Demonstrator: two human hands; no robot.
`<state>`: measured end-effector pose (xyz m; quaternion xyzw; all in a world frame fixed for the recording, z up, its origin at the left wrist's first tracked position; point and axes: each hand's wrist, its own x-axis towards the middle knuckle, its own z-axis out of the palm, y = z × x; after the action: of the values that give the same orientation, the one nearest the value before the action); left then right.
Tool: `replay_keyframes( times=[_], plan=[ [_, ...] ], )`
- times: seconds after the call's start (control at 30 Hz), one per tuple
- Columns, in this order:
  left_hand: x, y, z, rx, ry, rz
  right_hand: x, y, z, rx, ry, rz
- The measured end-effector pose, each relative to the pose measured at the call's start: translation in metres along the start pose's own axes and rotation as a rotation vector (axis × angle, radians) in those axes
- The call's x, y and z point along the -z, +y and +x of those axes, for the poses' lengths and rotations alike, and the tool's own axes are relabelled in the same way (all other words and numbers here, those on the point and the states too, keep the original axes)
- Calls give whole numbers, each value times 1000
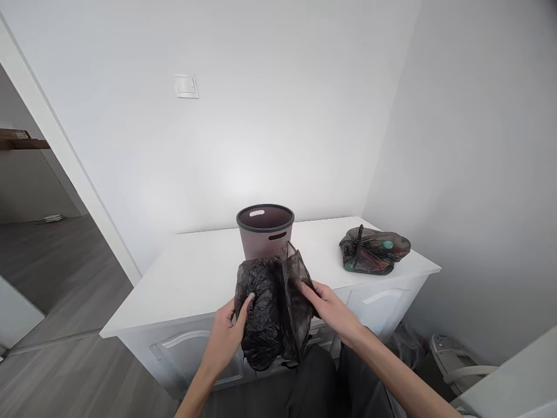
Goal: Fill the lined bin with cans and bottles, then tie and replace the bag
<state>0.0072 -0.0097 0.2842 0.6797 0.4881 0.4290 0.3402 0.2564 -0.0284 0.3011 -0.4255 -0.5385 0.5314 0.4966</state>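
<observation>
A crumpled black plastic garbage bag [263,313] is stretched between my two hands, over the front edge of the white cabinet. My left hand [228,331] grips its bunched left side, thumb on top. On the right, a looser, thinner flap of the bag is pinched in my right hand [328,307], its fingertips partly hidden by the film. Just behind the bag stands a mauve trash can [265,241] with a dark rim and handle slots, upright and unlined. A knotted black bag of trash [374,249] lies to the right.
The white cabinet top [195,273] meets the wall, which carries a light switch [186,86]. A doorway opens at left. On the floor at lower right are a clear plastic bag [407,345] and a grey appliance with a handle [456,360].
</observation>
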Motion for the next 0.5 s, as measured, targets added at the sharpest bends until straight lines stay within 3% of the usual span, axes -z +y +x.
replay_keyframes(
  times=[0.17,0.4,0.5],
  plan=[
    [18,-1,-2,76,40,-80,-2,-12,18,67,43,-104],
    [25,-9,7,68,73,-88,6,-33,36,118,8,-124],
    [26,-11,10,68,210,-22,9,-32,40,125,12,-95]
  ],
)
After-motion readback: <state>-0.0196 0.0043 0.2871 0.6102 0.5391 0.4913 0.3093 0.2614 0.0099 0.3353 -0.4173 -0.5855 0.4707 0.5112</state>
